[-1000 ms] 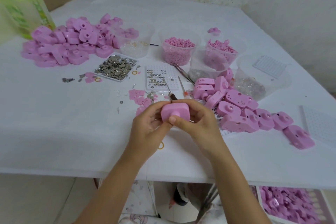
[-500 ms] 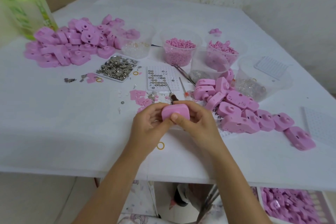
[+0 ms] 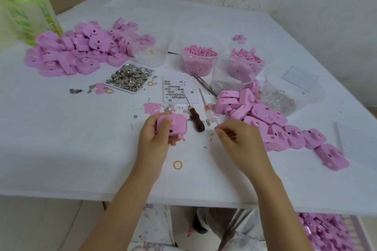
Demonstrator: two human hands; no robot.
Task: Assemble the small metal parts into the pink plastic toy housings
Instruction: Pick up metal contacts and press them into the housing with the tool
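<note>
The white table (image 3: 61,149) carries the stock: a heap of pink housings (image 3: 81,53) at the far left, a second heap (image 3: 271,122) trailing off to the right, and between them a flat tray of metal parts (image 3: 130,77) and a white grid tray (image 3: 179,91) with small discs in some of its holes. Near the middle, the left hand (image 3: 155,140) grips one housing (image 3: 173,125), fingers and thumb curled round it. The right hand (image 3: 240,140) is apart from it to the right, fingertips drawn together as if pinching; whether anything sits between them is too small to tell. The step appears to be fetching a metal piece for the held housing. To do it well, the left hand should keep the shell steady with its opening toward the right hand. The right should take a single piece, not a clump, from the loose metal bits (image 3: 208,123) just beside the wooden-handled awl (image 3: 196,120), and seat it squarely before pressing.
</note>
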